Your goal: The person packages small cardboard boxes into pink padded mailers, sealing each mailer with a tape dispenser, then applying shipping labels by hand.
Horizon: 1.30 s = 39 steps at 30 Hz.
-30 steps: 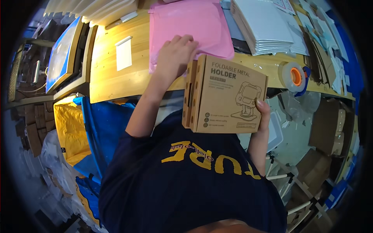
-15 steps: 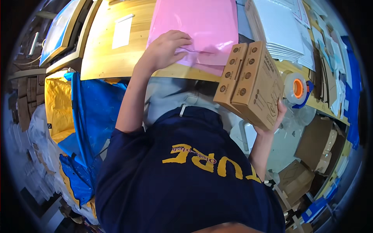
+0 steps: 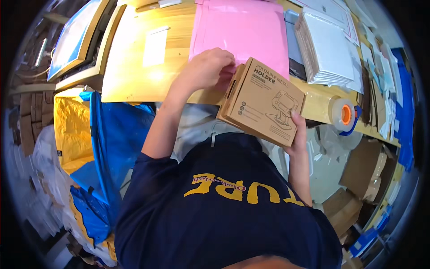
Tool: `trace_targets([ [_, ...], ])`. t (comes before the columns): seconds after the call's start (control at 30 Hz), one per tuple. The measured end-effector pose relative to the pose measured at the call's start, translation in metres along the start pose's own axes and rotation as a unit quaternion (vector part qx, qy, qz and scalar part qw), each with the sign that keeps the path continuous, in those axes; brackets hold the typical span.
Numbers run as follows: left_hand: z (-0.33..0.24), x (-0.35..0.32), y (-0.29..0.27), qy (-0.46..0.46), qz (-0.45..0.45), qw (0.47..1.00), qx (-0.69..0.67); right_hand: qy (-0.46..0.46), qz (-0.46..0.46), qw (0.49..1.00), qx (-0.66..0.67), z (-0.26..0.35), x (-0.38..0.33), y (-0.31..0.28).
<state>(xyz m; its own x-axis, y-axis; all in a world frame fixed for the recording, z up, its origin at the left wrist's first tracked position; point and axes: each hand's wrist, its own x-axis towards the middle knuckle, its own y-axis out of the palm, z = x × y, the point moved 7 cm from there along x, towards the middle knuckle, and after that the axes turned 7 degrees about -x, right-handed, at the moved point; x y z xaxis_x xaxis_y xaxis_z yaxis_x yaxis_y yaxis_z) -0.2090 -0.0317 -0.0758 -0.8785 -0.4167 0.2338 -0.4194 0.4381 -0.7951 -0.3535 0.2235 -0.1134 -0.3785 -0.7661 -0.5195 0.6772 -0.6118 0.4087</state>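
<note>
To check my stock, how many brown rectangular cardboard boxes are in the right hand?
2: the front box, the right hand at its right edge; the rear box, mostly covered, showing along the front one's left side. More may be hidden.

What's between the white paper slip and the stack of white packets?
Head view, left to right: wooden tabletop, pink plastic packet, then a grey-blue strip.

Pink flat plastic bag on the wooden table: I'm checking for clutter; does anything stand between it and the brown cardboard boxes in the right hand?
No separate object visibly does: in this view, the brown cardboard boxes in the right hand overlap the pink bag. The left hand is close by, at the bag's near edge.
</note>
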Motion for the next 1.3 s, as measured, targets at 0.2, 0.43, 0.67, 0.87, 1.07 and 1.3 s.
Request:
trace_targets([
  [0.2, 0.007, -0.002, -0.002, 0.008, -0.009, 1.0, -0.011, -0.01, -0.071, 0.996, -0.051, -0.033, -0.009, 0.009],
  [0.43, 0.006, 0.007, -0.031, -0.123, -0.089, 0.984, -0.093, -0.04, -0.112, 0.992, -0.053, -0.029, -0.027, 0.034],
  [0.67, 0.009, -0.014, -0.025, -0.011, -0.331, 0.939, 0.098, -0.027, -0.131, 0.991, -0.004, -0.026, -0.015, 0.051],
  [0.87, 0.017, -0.032, -0.036, -0.17, -0.344, 0.91, 0.155, -0.006, -0.134, 0.99, -0.046, -0.017, -0.015, 0.059],
  [1.07, -0.002, -0.027, -0.059, -0.241, -0.319, 0.91, 0.114, 0.003, -0.111, 0.989, -0.095, -0.006, -0.01, 0.055],
  [1.3, -0.03, -0.021, -0.051, -0.115, -0.313, 0.942, 0.028, 0.029, -0.06, 0.997, -0.047, -0.015, -0.01, 0.053],
])
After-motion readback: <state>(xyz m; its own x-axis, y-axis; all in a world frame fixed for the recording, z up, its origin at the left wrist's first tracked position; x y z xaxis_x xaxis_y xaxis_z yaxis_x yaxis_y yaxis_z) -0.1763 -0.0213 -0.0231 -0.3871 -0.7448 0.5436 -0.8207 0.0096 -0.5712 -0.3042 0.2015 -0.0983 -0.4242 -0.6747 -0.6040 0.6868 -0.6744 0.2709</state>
